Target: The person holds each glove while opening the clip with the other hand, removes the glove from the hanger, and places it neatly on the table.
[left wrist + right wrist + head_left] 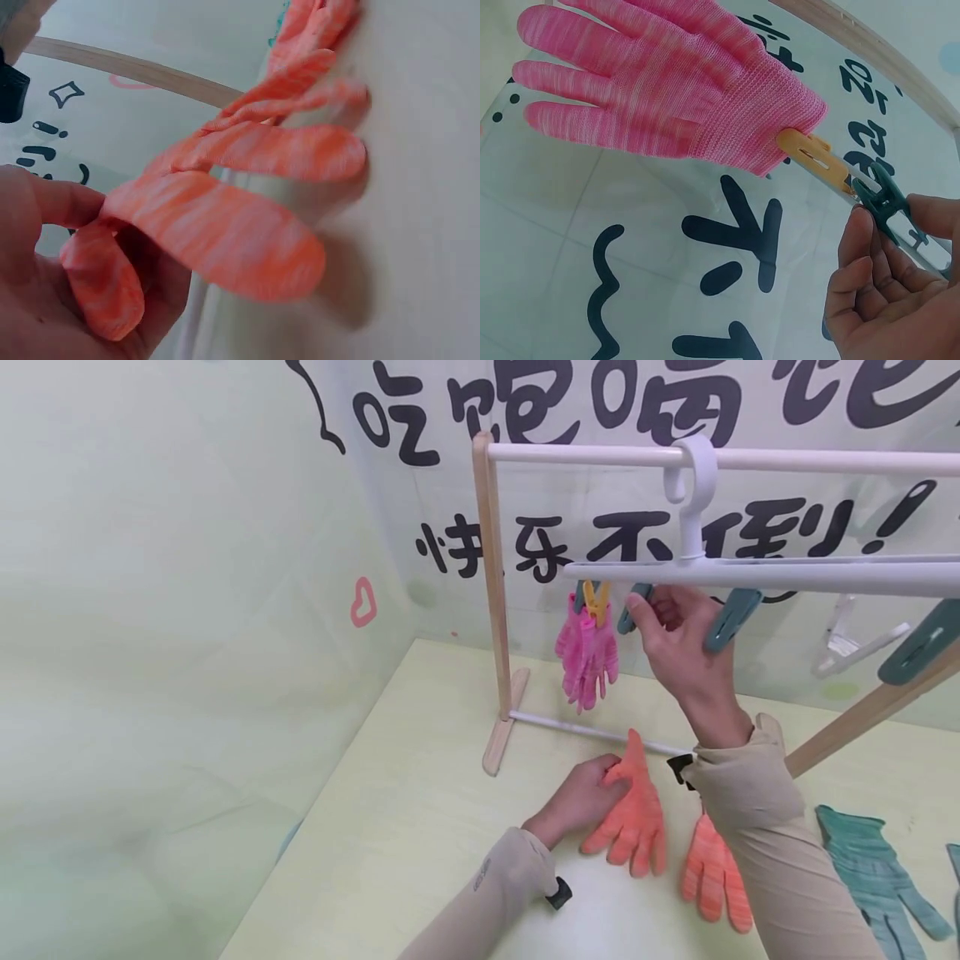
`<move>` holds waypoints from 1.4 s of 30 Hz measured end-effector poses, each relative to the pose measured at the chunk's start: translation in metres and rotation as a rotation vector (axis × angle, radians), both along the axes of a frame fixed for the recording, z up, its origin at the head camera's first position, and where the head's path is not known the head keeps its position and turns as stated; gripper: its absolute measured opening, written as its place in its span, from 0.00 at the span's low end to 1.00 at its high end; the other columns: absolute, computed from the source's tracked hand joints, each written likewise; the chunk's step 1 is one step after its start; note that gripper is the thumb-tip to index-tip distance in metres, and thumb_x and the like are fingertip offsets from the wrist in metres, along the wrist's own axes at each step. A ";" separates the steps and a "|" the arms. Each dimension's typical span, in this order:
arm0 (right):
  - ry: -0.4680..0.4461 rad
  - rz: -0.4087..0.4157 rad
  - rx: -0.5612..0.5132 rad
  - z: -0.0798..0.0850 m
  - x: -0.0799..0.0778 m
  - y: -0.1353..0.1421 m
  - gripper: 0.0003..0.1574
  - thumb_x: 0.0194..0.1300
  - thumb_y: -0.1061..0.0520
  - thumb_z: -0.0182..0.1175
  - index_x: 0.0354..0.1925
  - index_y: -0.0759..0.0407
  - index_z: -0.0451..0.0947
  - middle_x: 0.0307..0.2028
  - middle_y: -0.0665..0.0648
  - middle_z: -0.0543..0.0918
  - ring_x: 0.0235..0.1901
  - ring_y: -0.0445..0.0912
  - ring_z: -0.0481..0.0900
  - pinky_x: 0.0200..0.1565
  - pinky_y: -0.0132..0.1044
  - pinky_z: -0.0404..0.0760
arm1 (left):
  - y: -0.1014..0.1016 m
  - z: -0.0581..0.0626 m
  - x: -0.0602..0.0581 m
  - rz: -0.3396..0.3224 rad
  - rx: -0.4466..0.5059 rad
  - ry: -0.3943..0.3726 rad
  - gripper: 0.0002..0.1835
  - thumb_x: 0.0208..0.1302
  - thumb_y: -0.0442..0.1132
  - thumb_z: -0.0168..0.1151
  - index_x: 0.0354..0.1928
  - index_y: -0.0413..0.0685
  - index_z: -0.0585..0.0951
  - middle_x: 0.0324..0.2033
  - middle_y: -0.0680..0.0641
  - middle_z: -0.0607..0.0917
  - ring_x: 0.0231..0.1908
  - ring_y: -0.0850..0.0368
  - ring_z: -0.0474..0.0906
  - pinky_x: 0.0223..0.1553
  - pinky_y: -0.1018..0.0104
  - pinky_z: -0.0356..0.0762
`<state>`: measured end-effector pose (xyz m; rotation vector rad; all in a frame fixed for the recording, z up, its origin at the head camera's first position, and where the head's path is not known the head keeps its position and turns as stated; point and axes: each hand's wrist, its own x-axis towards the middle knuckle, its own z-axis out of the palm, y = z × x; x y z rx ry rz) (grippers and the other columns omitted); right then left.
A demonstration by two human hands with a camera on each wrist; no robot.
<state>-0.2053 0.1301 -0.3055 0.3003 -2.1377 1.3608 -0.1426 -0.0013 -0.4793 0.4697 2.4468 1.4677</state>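
My left hand (579, 797) grips an orange glove (633, 822) just above the table, the glove's fingers pointing down toward me. In the left wrist view, the thumb and fingers pinch this glove (217, 232) near one of its fingers. Higher up, my right hand (693, 647) pinches a dark green clothespin (885, 199) on the bar of the white hanger (750, 572). Left of that clothespin hang pink gloves (587, 652), with a yellow clothespin (597, 602) at their cuffs. A second orange glove (716, 877) lies on the table, partly hidden by my right sleeve.
The hanger hooks over the white rail (585, 455) of a rack with a wooden post (492, 577). More green clothespins (733, 620) hang along the hanger. Green gloves (870, 852) lie on the table at the right. Behind stands a wall with black lettering.
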 end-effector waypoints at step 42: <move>-0.028 0.012 0.033 -0.001 0.002 0.006 0.15 0.73 0.52 0.65 0.42 0.64 0.84 0.24 0.39 0.77 0.26 0.36 0.72 0.33 0.29 0.69 | -0.009 -0.023 0.003 0.102 -0.589 0.104 0.37 0.60 0.59 0.75 0.68 0.52 0.77 0.50 0.52 0.79 0.47 0.60 0.74 0.42 0.69 0.80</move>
